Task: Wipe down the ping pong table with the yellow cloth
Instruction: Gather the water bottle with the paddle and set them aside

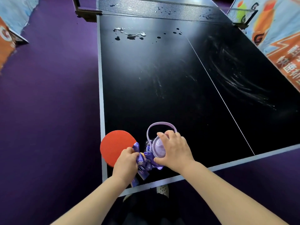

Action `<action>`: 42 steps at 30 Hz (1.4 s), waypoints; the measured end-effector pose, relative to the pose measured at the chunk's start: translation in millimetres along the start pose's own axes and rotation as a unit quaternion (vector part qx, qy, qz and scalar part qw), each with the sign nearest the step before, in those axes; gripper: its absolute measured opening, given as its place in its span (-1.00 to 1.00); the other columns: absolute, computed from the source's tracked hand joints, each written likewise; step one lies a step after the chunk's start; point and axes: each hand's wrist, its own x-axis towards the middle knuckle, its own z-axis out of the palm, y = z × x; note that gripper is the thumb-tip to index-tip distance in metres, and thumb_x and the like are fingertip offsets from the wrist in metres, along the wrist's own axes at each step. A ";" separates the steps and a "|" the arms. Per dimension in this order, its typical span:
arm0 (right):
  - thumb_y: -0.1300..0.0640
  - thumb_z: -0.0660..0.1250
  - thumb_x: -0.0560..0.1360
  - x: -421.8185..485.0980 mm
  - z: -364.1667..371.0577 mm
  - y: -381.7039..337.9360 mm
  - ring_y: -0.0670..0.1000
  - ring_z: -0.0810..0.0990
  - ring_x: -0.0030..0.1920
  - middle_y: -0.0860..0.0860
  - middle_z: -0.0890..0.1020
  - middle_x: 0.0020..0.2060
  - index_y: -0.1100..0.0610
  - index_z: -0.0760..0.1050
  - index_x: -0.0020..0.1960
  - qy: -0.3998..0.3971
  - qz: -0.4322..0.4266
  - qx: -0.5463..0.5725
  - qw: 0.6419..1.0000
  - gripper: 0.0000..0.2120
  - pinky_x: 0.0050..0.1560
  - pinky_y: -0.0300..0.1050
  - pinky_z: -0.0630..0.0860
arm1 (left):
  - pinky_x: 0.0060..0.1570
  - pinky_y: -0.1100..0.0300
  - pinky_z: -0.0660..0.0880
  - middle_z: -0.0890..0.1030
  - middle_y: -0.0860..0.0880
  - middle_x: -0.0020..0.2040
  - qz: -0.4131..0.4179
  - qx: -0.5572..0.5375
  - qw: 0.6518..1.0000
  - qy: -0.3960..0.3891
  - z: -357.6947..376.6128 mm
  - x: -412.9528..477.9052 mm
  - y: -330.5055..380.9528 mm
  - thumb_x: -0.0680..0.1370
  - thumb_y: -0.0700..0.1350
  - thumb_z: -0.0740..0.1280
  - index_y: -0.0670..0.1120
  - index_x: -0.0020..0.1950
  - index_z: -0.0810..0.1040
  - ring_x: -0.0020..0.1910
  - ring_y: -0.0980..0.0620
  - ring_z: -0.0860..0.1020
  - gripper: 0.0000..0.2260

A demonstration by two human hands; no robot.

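The desk (162,78) is a black ping pong table with pale edge lines and a thin white centre line (219,93), standing on a purple floor (48,95). Its net (146,7) crosses the far end, and just before it lie puddles and drops of water (133,35). Curved wet streaks (235,75) mark the right half. Printed banners stand at the right (276,38) and at the left (6,38). On the near left corner lies a red paddle (115,146), its blade overhanging the edge. Beside it the left hand (126,164) has its fingers curled round a bunched cloth (144,159), which looks purple-patterned with a small yellow patch. The right hand (175,150) curls over the lid of a lilac bottle (158,146) with a loop handle (160,124), standing on the desk against the cloth. What the bottle holds cannot be told.
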 end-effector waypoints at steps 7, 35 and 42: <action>-0.40 0.28 0.38 -0.8 -2.3 2.4 0.06 0.35 0.27 0.01 0.31 0.34 0.00 0.06 0.54 0.001 -0.012 -0.031 0.999 -0.10 0.27 -0.04 0.31 | -0.12 0.22 0.33 0.42 0.00 -0.03 -0.027 0.014 0.999 0.030 -6.9 -4.3 0.4 0.48 -0.27 0.25 -0.04 0.12 0.59 0.00 0.02 0.33 -0.73; -0.02 0.55 0.18 -94.5 -9.2 91.9 0.02 0.54 -0.35 -0.05 0.57 -0.36 0.04 0.60 -0.24 0.144 -0.098 -0.038 0.984 -0.76 -0.39 -0.11 0.49 | -0.43 0.08 0.51 0.58 0.00 -0.18 0.103 0.038 0.974 0.196 -2.7 -57.5 155.5 0.37 -0.17 0.30 -0.06 -0.15 0.60 -0.19 -0.09 0.57 -0.88; 0.05 0.43 0.25 -108.4 -4.4 80.1 0.03 0.53 -0.36 -0.02 0.57 -0.36 0.08 0.62 -0.23 0.135 -0.135 -0.021 0.981 -0.86 -0.40 -0.10 0.47 | -0.35 0.09 0.53 0.60 -0.01 -0.18 0.081 0.054 0.975 0.200 -4.3 -91.6 146.4 0.36 -0.24 0.46 -0.09 -0.12 0.63 -0.20 -0.07 0.57 -0.86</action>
